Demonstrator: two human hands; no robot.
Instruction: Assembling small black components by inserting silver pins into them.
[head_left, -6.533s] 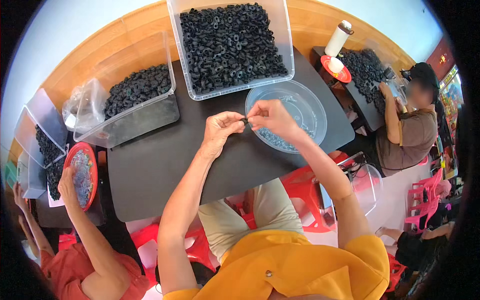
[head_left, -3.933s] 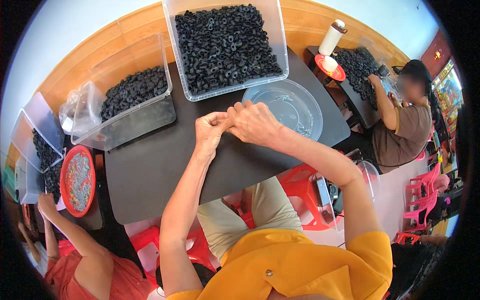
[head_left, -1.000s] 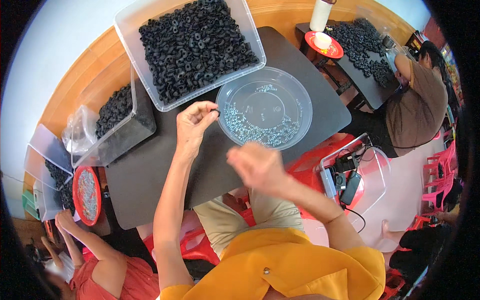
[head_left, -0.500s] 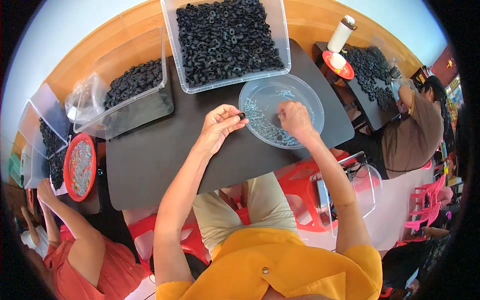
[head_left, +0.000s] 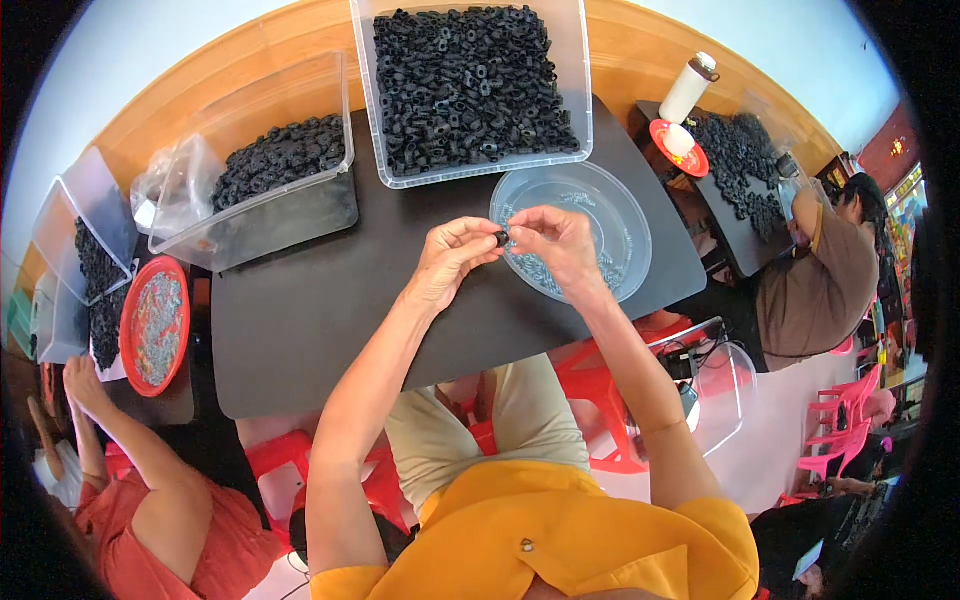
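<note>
Between thumb and fingers, my left hand [head_left: 455,262] pinches a small black ring-like plastic part [head_left: 501,239]. My right hand [head_left: 555,245] meets it from the right, fingertips closed at the part's edge; anything tiny in them is too small to make out. Below and behind the right hand lies a round clear plastic tray [head_left: 632,225] with many small shiny metal-looking pieces [head_left: 540,272]. Beyond my hands stands a large clear bin [head_left: 480,172] heaped with similar black parts [head_left: 465,90].
At the left of the dark table [head_left: 300,330] stands another clear bin [head_left: 290,195] of black parts. A red tray [head_left: 183,340] of small pieces sits by a co-worker in red [head_left: 190,520]. To the right, a person in brown [head_left: 815,290] works beside a bottle [head_left: 688,88].
My right hand has moved left from over the round tray to the black part. My left hand still holds that part, slightly farther right in the picture.
</note>
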